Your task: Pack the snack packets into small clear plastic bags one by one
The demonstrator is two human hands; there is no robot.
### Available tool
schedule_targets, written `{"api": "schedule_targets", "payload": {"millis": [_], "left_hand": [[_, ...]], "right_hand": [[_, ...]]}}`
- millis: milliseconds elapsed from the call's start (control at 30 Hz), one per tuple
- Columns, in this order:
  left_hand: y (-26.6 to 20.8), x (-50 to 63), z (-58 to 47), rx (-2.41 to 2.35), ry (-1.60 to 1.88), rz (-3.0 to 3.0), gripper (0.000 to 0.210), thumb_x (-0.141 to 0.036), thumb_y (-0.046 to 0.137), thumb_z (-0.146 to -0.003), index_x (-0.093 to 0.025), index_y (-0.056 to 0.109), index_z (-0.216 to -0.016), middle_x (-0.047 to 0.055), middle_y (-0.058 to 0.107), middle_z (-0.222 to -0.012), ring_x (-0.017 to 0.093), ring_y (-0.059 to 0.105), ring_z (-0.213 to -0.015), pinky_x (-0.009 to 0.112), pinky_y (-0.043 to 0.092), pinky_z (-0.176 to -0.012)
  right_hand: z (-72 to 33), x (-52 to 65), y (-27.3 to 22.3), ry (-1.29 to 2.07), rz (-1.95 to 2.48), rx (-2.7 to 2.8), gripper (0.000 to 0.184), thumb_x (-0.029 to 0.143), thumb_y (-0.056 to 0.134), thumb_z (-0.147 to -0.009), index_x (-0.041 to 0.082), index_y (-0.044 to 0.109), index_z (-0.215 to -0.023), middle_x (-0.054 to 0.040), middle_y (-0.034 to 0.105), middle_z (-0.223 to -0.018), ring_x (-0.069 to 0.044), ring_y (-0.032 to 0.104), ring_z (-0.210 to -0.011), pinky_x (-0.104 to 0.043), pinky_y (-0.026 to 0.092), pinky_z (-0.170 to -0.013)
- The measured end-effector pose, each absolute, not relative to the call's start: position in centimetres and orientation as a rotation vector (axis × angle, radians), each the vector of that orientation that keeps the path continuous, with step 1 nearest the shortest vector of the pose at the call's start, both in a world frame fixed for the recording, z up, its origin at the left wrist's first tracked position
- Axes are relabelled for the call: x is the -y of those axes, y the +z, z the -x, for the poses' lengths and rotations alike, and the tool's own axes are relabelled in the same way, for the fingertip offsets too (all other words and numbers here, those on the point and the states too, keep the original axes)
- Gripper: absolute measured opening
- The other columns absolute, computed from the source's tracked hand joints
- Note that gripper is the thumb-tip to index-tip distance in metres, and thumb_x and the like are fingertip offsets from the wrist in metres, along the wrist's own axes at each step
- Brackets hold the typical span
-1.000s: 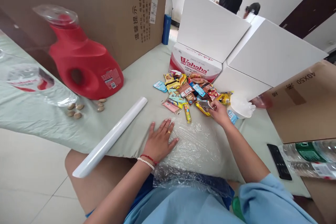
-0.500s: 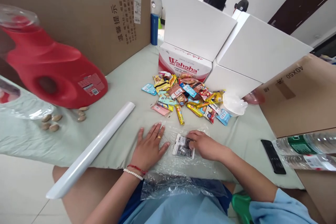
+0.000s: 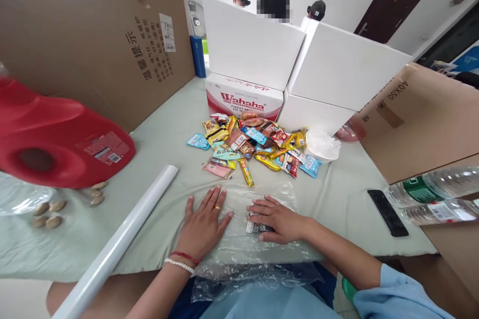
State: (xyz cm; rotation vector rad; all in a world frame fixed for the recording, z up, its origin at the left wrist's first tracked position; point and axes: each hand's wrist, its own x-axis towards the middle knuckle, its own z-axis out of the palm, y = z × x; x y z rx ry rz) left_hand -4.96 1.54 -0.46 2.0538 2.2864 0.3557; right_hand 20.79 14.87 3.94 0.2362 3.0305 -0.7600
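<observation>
A small dark-and-white packet [image 3: 256,228] is partly hidden beneath the right hand [image 3: 279,222], which is laid palm down with fingers spread; its grip is relaxed, with nothing visibly pinched. The packet is rested on wrinkled clear plastic film [image 3: 239,254], near the front edge of the cloth-covered tabletop [image 3: 337,209]. The left hand [image 3: 202,227] is placed flat on the film's left side, its grip released. Because the film is draped over the edge toward the lap, it could be tugged by a shift of the legs, and the packet could be dragged askew. A white tube [image 3: 119,244], jutting past the edge, could be rolled off if bumped by the left forearm. Beyond the fingertips, the heaped wrapped snacks [image 3: 243,144] could be scattered by a careless reach.
</observation>
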Motion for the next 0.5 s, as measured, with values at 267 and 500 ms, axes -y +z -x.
{"api": "schedule_targets", "payload": {"millis": [267, 500], "left_hand": [[-0.1, -1.8, 4.8, -2.316, 0.309, -2.030, 0.062, -0.051, 0.039, -0.102, -0.027, 0.042, -0.159, 0.012, 0.036, -0.167, 0.033, 0.038, -0.154, 0.069, 0.009, -0.127], [-0.1, -1.7, 4.9, -2.314, 0.302, -2.013, 0.063, -0.051, 0.040, -0.103, -0.024, 0.042, -0.159, 0.011, 0.033, -0.168, 0.032, 0.037, -0.155, 0.069, 0.011, -0.127]], "right_hand": [[-16.6, -28.2, 6.0, -0.295, -1.467, -3.163, 0.061, 0.030, 0.062, -0.096, 0.014, 0.048, -0.154, -0.0201, 0.051, -0.154, -0.033, 0.046, -0.142, -0.052, 0.037, -0.119], [-11.7, -30.8, 4.2, -0.325, -1.483, -3.037, 0.064, 0.033, 0.062, -0.100, 0.012, 0.043, -0.157, -0.0195, 0.054, -0.153, -0.028, 0.050, -0.139, -0.041, 0.037, -0.118]]}}
